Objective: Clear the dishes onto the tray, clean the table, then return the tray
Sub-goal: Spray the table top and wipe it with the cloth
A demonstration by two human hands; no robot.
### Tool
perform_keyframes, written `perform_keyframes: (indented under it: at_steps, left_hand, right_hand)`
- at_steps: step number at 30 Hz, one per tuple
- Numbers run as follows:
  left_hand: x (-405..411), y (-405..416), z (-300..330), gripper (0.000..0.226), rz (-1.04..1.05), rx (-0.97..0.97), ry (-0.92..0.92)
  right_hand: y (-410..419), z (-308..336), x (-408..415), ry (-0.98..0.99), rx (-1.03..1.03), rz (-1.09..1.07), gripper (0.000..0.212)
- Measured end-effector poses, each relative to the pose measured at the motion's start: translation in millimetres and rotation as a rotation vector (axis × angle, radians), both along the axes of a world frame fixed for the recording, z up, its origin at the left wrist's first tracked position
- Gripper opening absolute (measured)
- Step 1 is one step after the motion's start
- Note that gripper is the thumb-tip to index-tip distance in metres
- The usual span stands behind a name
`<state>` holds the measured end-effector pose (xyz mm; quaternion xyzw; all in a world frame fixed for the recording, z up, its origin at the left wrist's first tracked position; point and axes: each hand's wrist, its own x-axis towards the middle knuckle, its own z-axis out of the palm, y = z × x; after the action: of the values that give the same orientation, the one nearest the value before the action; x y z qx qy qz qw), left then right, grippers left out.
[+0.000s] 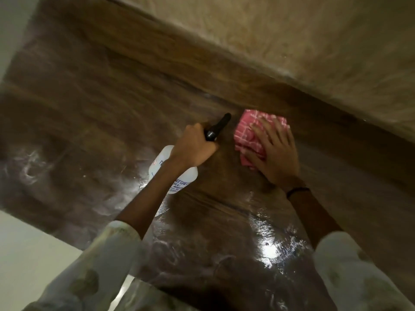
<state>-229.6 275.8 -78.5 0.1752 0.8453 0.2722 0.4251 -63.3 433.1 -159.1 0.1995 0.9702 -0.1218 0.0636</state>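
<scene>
Beige wall [314, 41], pale floor [27, 254]

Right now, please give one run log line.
left hand: grips spray bottle | right hand: flat on pink cloth | table: wet

table [94, 113]: dark brown wood-grain top, glossy, wet sheen and whitish swirl streaks near the front, glare spot at front right
cloth [249, 133]: pink with white check, folded, flat on the table near its far edge, partly covered
spray bottle [174, 176]: white translucent body, printed label, black nozzle, tilted, nozzle aimed toward the cloth, held above the table
</scene>
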Motion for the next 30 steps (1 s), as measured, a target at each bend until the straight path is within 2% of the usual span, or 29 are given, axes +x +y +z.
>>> perform_keyframes:
  at_steps: [3,8,10,12,16,20,22,24,27,30]
  left_hand:
    - [-11,-9,-4,0.028,-0.008,-0.011,-0.017]
    - [-24,-17,-9,0.019,0.028,0.061,-0.067]
    - [-26,-17,-10,0.02,0.025,0.073,-0.064]
    - [-25,-16,-10,0.023,0.011,0.068,-0.053]
    - [-24,-17,-7,0.025,-0.002,0.067,-0.049]
    - [-30,-32,-5,0.033,0.004,0.01,-0.087]
    - [-33,-43,-6,0.038,0.029,-0.002,-0.084]
    - [-34,-52,-9,0.031,0.031,-0.022,-0.05]
    - [-35,-65,-16,0.018,0.056,-0.05,0.002]
    - [-34,-76,-17,0.014,0.092,-0.078,0.041]
  right_hand:
    - [19,1,11,0.019,0.017,-0.162,0.069]
    - [25,-7,-70,0.042,0.075,-0.503,0.077]
    - [12,-11,-106,0.021,0.051,-0.464,0.079]
    - [-4,-11,-122,0.013,0.039,-0.31,0.075]
    - [-20,-7,-83,0.0,0.007,-0.047,0.071]
    - [-3,-1,-53,0.009,0.015,-0.172,0.07]
    - [0,-2,-74,0.023,0.038,-0.286,0.072]
    - [-2,-3,-106,0.016,0.039,-0.366,0.075]
    - [-9,-7,-145,0.005,0.01,-0.316,0.075]
    - [-21,-8,-160,0.028,0.003,-0.207,0.072]
